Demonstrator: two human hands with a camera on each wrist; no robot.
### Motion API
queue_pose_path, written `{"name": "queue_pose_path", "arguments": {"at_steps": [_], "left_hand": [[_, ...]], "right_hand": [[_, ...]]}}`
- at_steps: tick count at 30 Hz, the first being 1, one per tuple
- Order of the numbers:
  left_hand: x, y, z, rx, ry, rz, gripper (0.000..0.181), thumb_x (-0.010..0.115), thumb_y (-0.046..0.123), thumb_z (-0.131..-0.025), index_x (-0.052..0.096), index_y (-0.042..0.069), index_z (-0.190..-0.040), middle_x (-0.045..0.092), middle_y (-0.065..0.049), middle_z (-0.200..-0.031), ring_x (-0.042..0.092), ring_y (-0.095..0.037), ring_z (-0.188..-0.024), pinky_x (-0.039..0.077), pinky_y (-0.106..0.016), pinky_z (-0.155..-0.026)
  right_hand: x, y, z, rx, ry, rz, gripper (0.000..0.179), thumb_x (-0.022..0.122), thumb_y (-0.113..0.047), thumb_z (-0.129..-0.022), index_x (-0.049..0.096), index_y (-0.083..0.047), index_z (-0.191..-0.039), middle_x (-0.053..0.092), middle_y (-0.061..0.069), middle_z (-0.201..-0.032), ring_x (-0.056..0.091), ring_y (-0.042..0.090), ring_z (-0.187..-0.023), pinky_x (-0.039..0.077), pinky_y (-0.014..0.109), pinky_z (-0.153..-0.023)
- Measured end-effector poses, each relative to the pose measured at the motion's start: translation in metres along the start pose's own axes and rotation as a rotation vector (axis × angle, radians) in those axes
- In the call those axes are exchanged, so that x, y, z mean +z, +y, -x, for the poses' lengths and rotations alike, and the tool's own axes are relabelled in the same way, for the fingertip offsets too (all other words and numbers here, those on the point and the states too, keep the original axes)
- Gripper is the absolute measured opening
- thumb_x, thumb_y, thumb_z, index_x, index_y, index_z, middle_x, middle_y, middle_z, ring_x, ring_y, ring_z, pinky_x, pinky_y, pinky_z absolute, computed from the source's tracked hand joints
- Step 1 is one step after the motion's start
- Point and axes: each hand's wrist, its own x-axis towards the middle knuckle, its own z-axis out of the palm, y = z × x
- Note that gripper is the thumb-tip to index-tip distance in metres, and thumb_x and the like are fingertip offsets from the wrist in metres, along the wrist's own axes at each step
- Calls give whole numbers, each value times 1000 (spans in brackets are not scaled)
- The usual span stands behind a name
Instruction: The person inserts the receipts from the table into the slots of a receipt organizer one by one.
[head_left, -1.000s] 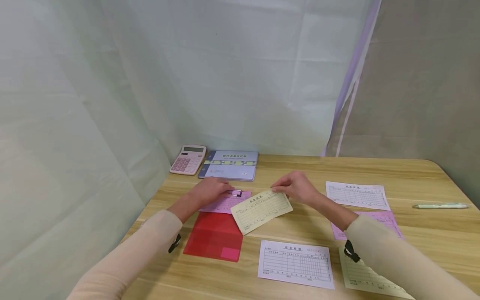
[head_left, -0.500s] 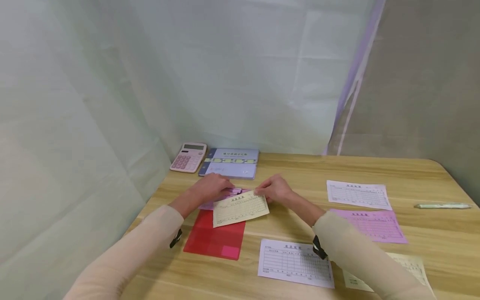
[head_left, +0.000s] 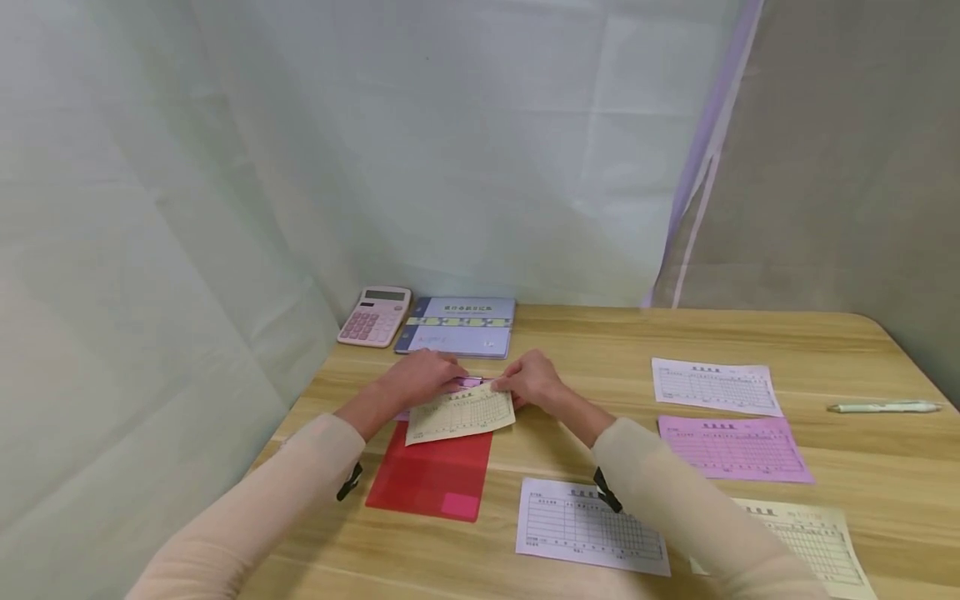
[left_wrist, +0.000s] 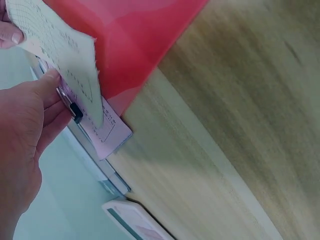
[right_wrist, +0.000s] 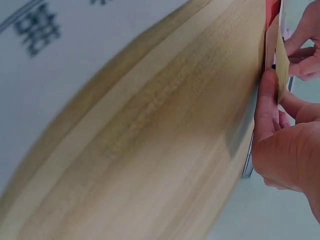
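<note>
Near the left edge of the desk: one cream slip, pinched by the right hand over a red clipboard, left hand gripping its clip; insertion seemingly underway, edge alignment called for.

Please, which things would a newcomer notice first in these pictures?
Probably the bright red, rectangular board at the left of the wood-grain table; in the head view, a pale yellow printed paper slip, pinched by the right hand, covers part of it. The left hand grips the shiny metal clip at the board's far end. Next, perhaps, the pink printed paper slip lying at right.
</note>
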Motion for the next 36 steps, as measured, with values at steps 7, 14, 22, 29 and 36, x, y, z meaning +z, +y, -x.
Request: {"name": "queue_pose_path", "arguments": {"at_steps": [7,14,22,29,36], "left_hand": [[4,2,5,58,-3,-206,38,77,24,-101,72,21,-138,70,-3,-127,70,-20,-106,59,-33,-94],[8,2,6,60,-15,-188,40,72,17,-103,67,18,-143,68,-6,-134,69,-24,-111,58,-39,-98],[8,-2,3,35,43,-91,31,67,10,-105,75,19,-133,73,-2,-122,71,-21,-103,59,-38,-94],[9,-6,1,5,52,-28,28,70,11,-103,79,20,-129,75,-1,-120,72,-21,-105,59,-39,-95],[11,-5,2,58,107,-47,29,68,5,-103,79,17,-126,76,-6,-119,74,-25,-104,60,-41,-93]], "right_hand": [[6,0,-3,6,27,16,14,83,-6,-92,77,7,-94,75,12,-81,75,20,-64,61,30,-60],[10,1,-4,10,46,52,14,82,-6,-93,76,6,-94,73,11,-80,73,18,-63,60,29,-58],[13,-1,-5,-7,69,100,13,83,-5,-92,77,5,-89,73,9,-77,71,16,-60,59,28,-54],[17,-4,-5,-27,109,183,17,85,-10,-91,74,1,-85,70,6,-76,66,15,-55,55,26,-50],[20,-2,-6,-44,142,209,23,85,-13,-92,71,-2,-78,69,5,-69,66,15,-46,54,27,-46]]}}
